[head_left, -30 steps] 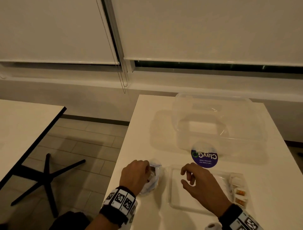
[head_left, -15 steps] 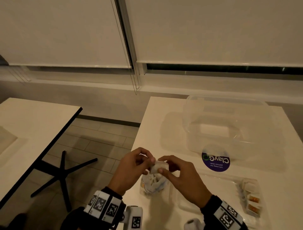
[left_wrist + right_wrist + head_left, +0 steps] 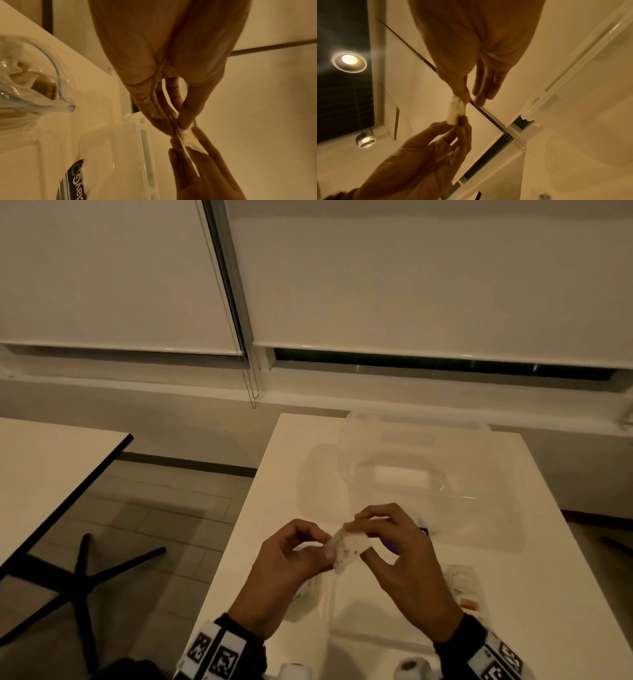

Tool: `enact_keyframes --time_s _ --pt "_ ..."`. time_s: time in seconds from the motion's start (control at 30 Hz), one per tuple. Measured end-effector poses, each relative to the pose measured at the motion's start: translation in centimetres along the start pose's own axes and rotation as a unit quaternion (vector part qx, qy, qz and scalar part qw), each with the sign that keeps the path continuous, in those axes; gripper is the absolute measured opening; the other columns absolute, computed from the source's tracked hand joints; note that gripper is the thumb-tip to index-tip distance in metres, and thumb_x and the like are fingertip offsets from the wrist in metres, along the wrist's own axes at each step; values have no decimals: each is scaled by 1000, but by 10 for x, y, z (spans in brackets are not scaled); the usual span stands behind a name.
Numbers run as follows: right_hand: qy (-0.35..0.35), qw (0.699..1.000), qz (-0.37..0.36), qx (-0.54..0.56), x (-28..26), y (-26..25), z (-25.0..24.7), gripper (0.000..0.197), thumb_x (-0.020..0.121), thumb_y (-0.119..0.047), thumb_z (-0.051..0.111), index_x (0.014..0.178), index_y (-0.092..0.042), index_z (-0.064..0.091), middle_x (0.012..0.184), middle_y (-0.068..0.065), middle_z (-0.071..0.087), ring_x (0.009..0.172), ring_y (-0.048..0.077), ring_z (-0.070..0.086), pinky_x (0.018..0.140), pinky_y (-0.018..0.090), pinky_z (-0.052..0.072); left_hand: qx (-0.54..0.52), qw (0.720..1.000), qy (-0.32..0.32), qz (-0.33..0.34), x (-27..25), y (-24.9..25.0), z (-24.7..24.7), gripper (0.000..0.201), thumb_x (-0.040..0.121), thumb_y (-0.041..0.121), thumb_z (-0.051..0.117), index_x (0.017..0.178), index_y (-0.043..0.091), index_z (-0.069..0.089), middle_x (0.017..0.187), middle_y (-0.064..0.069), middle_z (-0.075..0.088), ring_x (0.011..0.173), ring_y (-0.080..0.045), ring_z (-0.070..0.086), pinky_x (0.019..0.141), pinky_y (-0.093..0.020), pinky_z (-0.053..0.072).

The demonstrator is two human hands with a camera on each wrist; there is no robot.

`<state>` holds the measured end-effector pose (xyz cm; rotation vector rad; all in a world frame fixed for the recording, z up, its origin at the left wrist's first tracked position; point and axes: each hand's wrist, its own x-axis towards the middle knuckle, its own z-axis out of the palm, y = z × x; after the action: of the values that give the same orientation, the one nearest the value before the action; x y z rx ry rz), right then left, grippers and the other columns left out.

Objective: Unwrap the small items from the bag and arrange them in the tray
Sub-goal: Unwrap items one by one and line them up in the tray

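A small white wrapped item with dark specks hangs in the air above the table, between both hands. My left hand pinches its left end and my right hand pinches its right end. The left wrist view shows the wrapped item stretched between the two sets of fingertips, and the right wrist view shows the wrapped item the same way. The clear bag with more wrapped pieces lies at the table's left edge, mostly hidden under my left hand in the head view. The clear tray sits below my right hand, with unwrapped pieces at its right end.
A large clear plastic box with a purple label stands on the white table behind my hands. Another table and a black chair base are to the left, across a tiled floor.
My left hand took a wrapped item out of the bag, my right hand joined it, and both raised the item higher above the table, pulling at its ends.
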<state>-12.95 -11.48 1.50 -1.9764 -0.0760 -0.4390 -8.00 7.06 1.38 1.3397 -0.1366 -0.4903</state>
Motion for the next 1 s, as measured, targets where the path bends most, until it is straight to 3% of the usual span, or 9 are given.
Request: enact_keyframes --time_s 0.07,0.13,0.2,0.3,0.53,0.6,0.7,0.87,1.0 --pt "13 998 37 42 -6 -1 -6 37 93 -1 60 111 -32 68 107 -14 65 96 12 67 83 18 51 33 999 18 22 -2 -2 8 29 78 -1 78 100 -3 60 100 -15 68 90 -28 72 78 -29 57" --pt "13 991 85 102 -10 -3 -10 38 97 -2 51 115 -32 67 103 -14 68 95 13 67 82 21 52 47 998 25 35 -4 -5 14 27 79 -4 77 100 2 60 103 -19 65 99 -38 69 85 -39 60" --pt "5 989 95 111 -12 -5 -14 27 97 -12 57 113 -31 68 101 -14 70 96 11 68 81 22 54 61 997 16 45 -6 -7 20 25 81 -6 75 99 8 63 100 -15 66 102 -42 66 91 -48 57" --pt "4 995 61 73 -14 -8 -19 15 89 -18 70 99 -28 73 95 -15 73 91 9 70 80 20 55 93 993 12 72 -11 -5 31 17 85 -1 74 98 8 66 96 -11 69 96 -35 68 86 -39 59" --pt "13 995 49 86 -15 -12 -34 8 89 -19 70 89 -23 76 85 -11 75 86 12 71 81 27 56 239 950 66 193 -18 2 43 9 85 25 76 91 25 70 95 8 72 96 -14 69 85 -26 55" --pt "22 997 20 70 -14 -15 -38 7 89 -23 68 89 -24 75 86 -10 72 84 14 69 77 27 56 235 949 59 202 -18 7 44 11 82 30 76 90 24 70 95 8 72 95 -15 69 85 -26 56" --pt "12 999 -16 42 -11 -19 -46 9 89 -33 66 90 -31 75 89 -9 65 85 17 65 72 26 54 214 961 6 175 -16 11 44 23 84 39 76 95 20 69 97 2 73 97 -21 71 88 -37 58" --pt "7 1000 -10 21 -12 -16 -50 16 89 -39 61 92 -32 74 89 -11 63 85 17 63 73 33 54 232 951 3 205 -16 9 49 27 80 47 69 94 24 68 99 7 70 100 -19 69 86 -29 57" --pt "24 999 12 41 -14 -14 -49 16 88 -37 61 91 -30 75 88 -10 62 82 17 64 71 34 55 207 959 -4 192 -14 5 53 28 79 43 73 90 18 68 95 1 70 97 -22 69 86 -31 58"
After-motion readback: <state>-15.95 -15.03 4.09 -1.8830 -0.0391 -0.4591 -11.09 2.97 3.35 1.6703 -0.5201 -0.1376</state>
